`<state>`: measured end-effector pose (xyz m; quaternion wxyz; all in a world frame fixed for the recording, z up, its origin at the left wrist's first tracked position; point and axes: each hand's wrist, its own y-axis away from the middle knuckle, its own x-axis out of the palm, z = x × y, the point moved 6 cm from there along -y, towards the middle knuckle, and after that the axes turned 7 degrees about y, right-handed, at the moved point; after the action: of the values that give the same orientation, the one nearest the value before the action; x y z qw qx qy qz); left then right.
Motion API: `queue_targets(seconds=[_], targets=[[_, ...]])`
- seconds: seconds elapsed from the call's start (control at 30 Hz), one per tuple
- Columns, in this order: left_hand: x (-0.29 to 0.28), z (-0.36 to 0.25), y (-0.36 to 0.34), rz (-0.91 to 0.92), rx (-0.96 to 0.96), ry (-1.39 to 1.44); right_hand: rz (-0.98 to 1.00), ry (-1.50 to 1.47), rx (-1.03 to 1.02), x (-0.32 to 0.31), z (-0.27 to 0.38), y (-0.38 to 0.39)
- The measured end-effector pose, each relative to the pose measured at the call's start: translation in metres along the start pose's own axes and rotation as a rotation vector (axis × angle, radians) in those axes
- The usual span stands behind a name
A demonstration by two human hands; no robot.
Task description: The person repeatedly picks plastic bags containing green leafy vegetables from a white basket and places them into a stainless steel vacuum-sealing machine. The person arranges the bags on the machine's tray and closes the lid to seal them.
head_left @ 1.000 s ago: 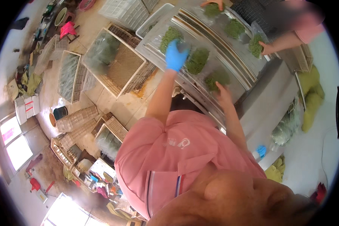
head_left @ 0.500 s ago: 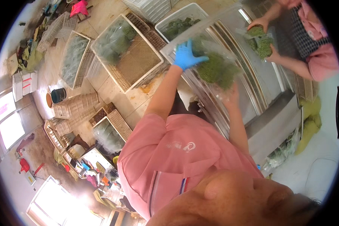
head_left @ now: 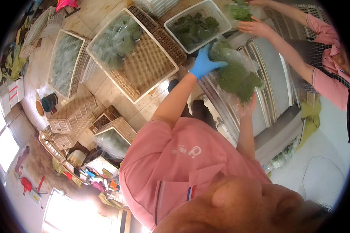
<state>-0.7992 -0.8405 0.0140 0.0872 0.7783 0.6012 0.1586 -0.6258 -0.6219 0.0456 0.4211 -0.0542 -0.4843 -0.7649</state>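
Observation:
My left hand point(head_left: 203, 64), in a blue glove, grips the left side of some clear bags of green leafy produce point(head_left: 237, 73), thumb and fingers spread around it. My bare right hand point(head_left: 248, 105) holds the lower end of the same bags, its fingers partly hidden behind the plastic. The bags hang over a steel machine point(head_left: 231, 134) with long rails. Just beyond my gloved fingers stands a white tub point(head_left: 177, 43) with dark green bags inside.
A co-worker's hands point(head_left: 252, 27) handle another green bundle point(head_left: 239, 12) at upper right. A large crate point(head_left: 151, 66) with bagged greens stands left of the machine; another filled crate point(head_left: 66, 66), stacked baskets point(head_left: 74, 112) and a lower crate point(head_left: 124, 130) are on the tiled floor.
Bags that lay spread on the machine are now gathered between my hands and raised, shifted toward the tub. The co-worker's hands and bundle have moved up and to the left.

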Motion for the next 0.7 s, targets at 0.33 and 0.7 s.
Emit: queue_targets(seconds=[0.33, 0.7], targets=[[-0.016, 0.012, -0.087, 0.036, -0.085, 0.460, 0.026, 0.255, -0.117, 0.114, 0.020, -0.066], [-0.040, 0.065, -0.208, -0.208, -0.221, -0.010, -0.302, 0.940, -0.560, 0.136, 0.042, -0.113]])
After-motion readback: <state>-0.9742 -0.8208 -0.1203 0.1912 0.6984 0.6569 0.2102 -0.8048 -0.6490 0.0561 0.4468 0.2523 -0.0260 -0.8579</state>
